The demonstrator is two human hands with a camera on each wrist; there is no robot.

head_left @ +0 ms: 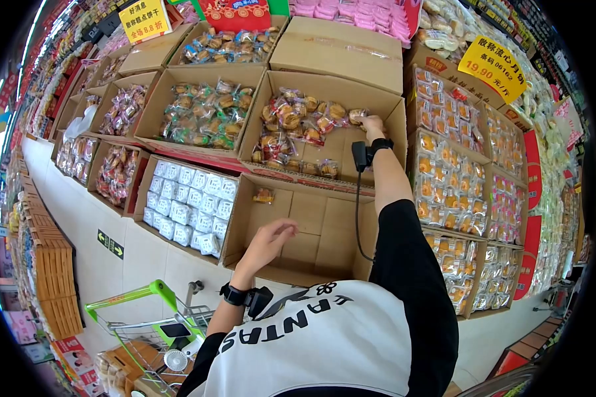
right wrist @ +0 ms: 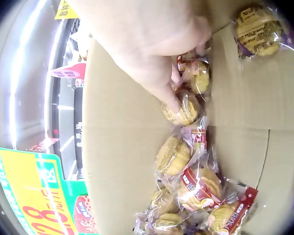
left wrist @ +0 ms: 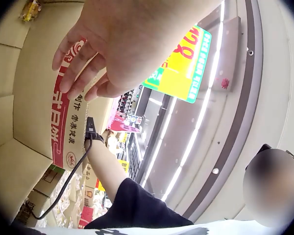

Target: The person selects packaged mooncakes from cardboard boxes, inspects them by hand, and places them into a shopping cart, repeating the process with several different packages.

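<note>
My right hand (head_left: pixel 373 124) reaches into the far right corner of a cardboard box (head_left: pixel 351 149) of plastic-wrapped pastries. Its fingers (right wrist: pixel 169 98) pinch a wrapped pastry (right wrist: pixel 183 108) by the box wall, and another wrapped pastry (right wrist: pixel 200 81) lies under the hand. More wrapped pastries (head_left: pixel 291 112) with red labels are heaped toward the left of that box. My left hand (head_left: pixel 266 245) is held over a nearer cardboard box (head_left: pixel 304 221), fingers relaxed and holding nothing. One small wrapped pastry (head_left: pixel 263 195) lies in that nearer box's far left corner.
White square packets (head_left: pixel 189 198) fill the box to the left. Green-labelled pastries (head_left: pixel 209 112) fill another box behind it. Trays of orange-topped packaged cakes (head_left: pixel 443 175) stand on the right. A green-handled shopping cart (head_left: pixel 132 298) is at lower left. A cable (head_left: pixel 359 218) hangs from the right wrist.
</note>
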